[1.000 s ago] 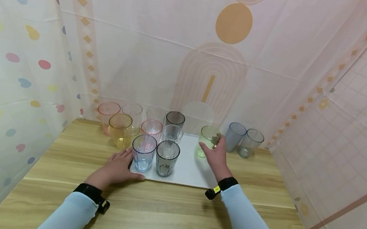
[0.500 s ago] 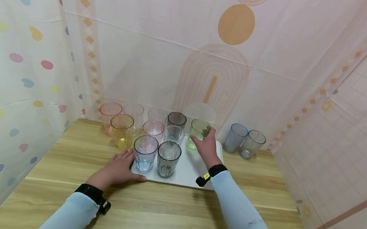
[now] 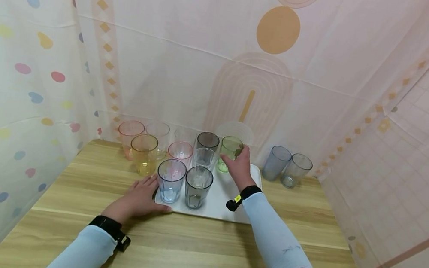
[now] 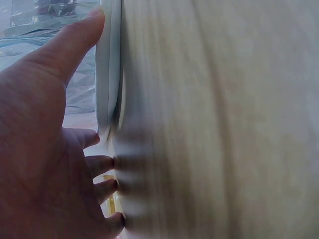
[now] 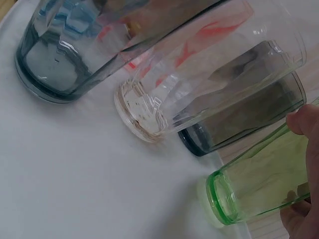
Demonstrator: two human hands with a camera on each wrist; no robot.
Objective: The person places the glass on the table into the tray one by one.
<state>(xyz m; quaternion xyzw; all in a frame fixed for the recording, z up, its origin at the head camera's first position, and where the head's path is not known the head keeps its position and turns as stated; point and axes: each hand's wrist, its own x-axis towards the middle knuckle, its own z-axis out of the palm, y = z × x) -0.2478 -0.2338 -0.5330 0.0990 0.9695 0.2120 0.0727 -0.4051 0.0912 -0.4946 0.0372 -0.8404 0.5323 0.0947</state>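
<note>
A green glass (image 3: 230,152) is gripped by the right hand (image 3: 238,168) over a white tray (image 3: 223,199). The tray's corner is touched by the flat, open left hand (image 3: 138,198).

A green glass (image 3: 230,152) and a blue glass (image 3: 170,180) stand on the white tray (image 3: 219,200) (wood-grain table (image 3: 187,252)).

Two grey-blue cups (image 3: 286,168) right; perhaps three clear cups (image 3: 158,131) behind

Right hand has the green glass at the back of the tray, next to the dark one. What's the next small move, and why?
Probably lower the translucent green glass flat onto the white tray and let go. The right hand grips it beside the dark grey glass, its base at the tray's far edge, while the left hand steadies the tray's near corner.
</note>
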